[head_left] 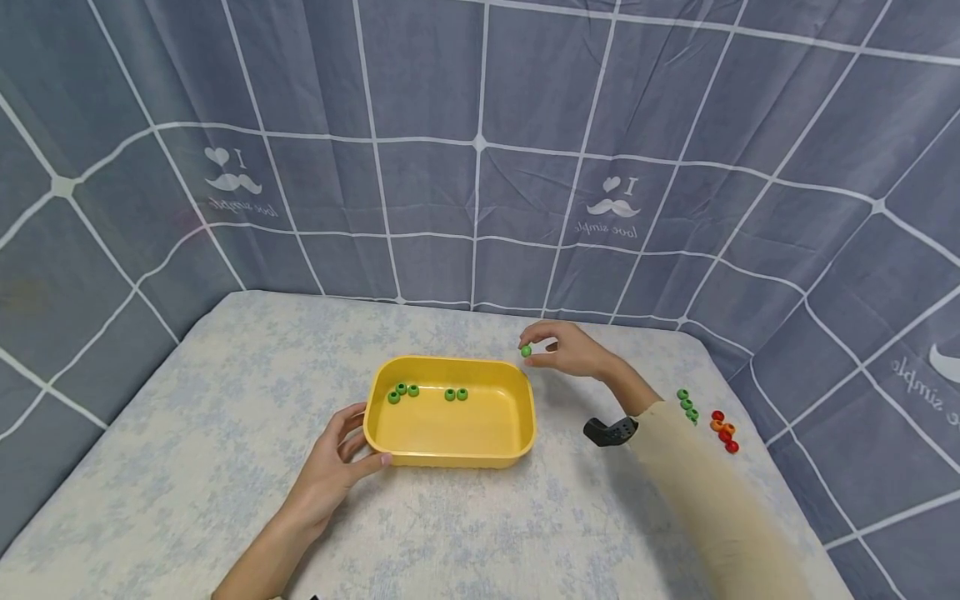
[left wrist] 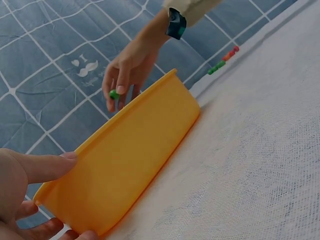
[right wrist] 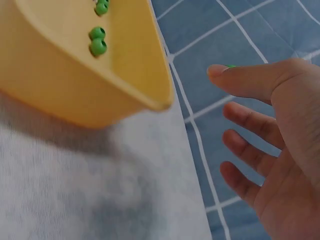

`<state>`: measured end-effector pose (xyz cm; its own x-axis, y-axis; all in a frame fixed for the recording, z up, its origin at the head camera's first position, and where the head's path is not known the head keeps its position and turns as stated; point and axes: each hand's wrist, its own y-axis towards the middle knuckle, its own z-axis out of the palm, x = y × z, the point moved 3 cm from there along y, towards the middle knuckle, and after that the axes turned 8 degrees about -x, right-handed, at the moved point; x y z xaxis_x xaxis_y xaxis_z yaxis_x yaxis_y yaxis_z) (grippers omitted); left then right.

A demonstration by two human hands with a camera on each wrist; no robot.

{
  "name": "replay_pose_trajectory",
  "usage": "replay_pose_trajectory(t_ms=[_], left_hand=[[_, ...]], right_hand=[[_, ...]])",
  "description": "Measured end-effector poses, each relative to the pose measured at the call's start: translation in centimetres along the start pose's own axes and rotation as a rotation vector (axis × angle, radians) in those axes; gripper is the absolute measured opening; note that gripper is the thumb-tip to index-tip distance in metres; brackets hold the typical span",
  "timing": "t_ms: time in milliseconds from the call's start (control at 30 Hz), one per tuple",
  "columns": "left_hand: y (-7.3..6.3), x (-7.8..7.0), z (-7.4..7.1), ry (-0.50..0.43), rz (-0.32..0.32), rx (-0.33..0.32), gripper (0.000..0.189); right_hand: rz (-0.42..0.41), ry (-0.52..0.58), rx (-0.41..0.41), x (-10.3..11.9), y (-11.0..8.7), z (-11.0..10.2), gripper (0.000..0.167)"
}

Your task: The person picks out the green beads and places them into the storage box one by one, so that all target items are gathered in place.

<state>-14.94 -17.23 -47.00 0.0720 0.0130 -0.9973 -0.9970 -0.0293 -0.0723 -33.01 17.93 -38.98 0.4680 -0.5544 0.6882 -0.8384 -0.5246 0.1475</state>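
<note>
Right hand (head_left: 573, 350) grip pinching a small green plastic bead (head_left: 526, 352), just beyond the yellow plastic tray's (head_left: 450, 454) corner; left hand (head_left: 335, 462) grip holding its rim.

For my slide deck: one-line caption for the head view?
Left hand steadies a yellow tray holding five green beads while right hand pinches a green bead beside it.

green bead (head_left: 526, 352) | pinched above far right corner | yellow tray (head_left: 450, 457)
</note>
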Motion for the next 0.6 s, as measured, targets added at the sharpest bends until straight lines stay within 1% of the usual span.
replay_pose_trajectory(t_ms=[267, 433, 600], left_hand=[[-0.1, -0.2, 0.0, 0.006, 0.01, -0.001, 0.088], [-0.1, 0.0, 0.0, 0.006, 0.008, 0.0, 0.089], [0.0, 0.1, 0.0, 0.014, 0.005, -0.004, 0.089]], right_hand=[[-0.038, -0.024, 0.048, 2.1, 1.9, 2.3, 0.017], [-0.045, -0.044, 0.089, 3.2, 2.7, 3.6, 0.019], [-0.102, -0.068, 0.132, 4.2, 3.5, 5.1, 0.02]])
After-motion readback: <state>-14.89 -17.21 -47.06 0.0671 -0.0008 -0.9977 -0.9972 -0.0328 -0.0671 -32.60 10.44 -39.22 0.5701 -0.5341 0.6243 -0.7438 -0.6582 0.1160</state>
